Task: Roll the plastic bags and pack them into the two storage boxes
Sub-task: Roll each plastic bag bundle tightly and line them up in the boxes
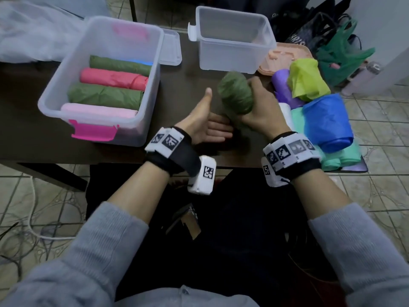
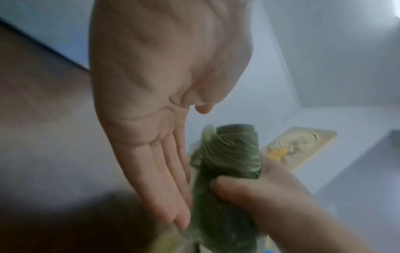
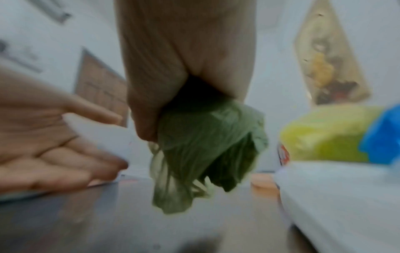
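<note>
My right hand point(image 1: 260, 114) grips a rolled dark green plastic bag point(image 1: 235, 94) above the middle of the dark table point(image 1: 26, 120); the roll point(image 2: 233, 154) stands nearly upright in its fist, and its loose end point(image 3: 194, 162) hangs below the fingers. My left hand point(image 1: 205, 125) lies open just left of the roll, palm up, thumb raised, its fingers point(image 2: 171, 188) straight beside the bag. The left clear box with pink latches point(image 1: 97, 129) holds several rolled bags, green, red, green and pink. The right clear box point(image 1: 232, 41) stands empty behind the roll.
A clear lid point(image 1: 170, 47) lies between the boxes. On the table's right lie a peach lid point(image 1: 285, 54) and loose bags: purple point(image 1: 283, 87), yellow-green point(image 1: 306, 80), blue point(image 1: 327, 120), mint point(image 1: 345, 156), white. More bags sit on the floor at the back right.
</note>
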{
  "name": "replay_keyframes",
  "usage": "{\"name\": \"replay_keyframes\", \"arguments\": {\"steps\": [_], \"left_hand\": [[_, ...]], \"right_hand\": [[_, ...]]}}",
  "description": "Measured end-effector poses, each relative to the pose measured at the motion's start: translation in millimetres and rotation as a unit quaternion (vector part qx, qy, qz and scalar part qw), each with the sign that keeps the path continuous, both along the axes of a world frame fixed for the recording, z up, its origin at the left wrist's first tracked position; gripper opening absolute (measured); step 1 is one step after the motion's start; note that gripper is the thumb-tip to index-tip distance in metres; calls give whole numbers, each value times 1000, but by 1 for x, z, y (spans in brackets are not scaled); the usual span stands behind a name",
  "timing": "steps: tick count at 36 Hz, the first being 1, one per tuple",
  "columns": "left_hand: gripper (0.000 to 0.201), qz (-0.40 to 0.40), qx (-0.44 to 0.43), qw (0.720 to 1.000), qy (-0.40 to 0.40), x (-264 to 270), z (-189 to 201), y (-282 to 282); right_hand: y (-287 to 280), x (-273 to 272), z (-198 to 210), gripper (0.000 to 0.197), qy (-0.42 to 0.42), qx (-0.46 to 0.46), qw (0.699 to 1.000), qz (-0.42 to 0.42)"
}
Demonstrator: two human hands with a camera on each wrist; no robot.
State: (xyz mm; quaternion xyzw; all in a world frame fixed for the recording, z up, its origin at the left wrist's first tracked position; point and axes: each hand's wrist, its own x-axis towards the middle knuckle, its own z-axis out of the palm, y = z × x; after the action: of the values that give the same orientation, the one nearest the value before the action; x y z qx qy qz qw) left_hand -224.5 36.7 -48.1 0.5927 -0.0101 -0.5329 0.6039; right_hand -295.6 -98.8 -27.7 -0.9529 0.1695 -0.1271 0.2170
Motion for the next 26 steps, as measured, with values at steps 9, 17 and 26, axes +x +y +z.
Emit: {"name": "replay_keyframes", "arguments": {"steps": [9, 17, 26], "left_hand": [[18, 36, -29, 998, -39, 20, 11, -2], [16, 78, 32, 987, -140, 29, 0, -12], [17, 187, 65, 944, -265, 57, 4, -33]], "right_hand": [[13, -8, -8, 68, 61, -248, 949, 183], [26, -16, -34, 64, 140, -258, 939, 181], [30, -12, -32, 66, 253, -186, 929, 196]]}}
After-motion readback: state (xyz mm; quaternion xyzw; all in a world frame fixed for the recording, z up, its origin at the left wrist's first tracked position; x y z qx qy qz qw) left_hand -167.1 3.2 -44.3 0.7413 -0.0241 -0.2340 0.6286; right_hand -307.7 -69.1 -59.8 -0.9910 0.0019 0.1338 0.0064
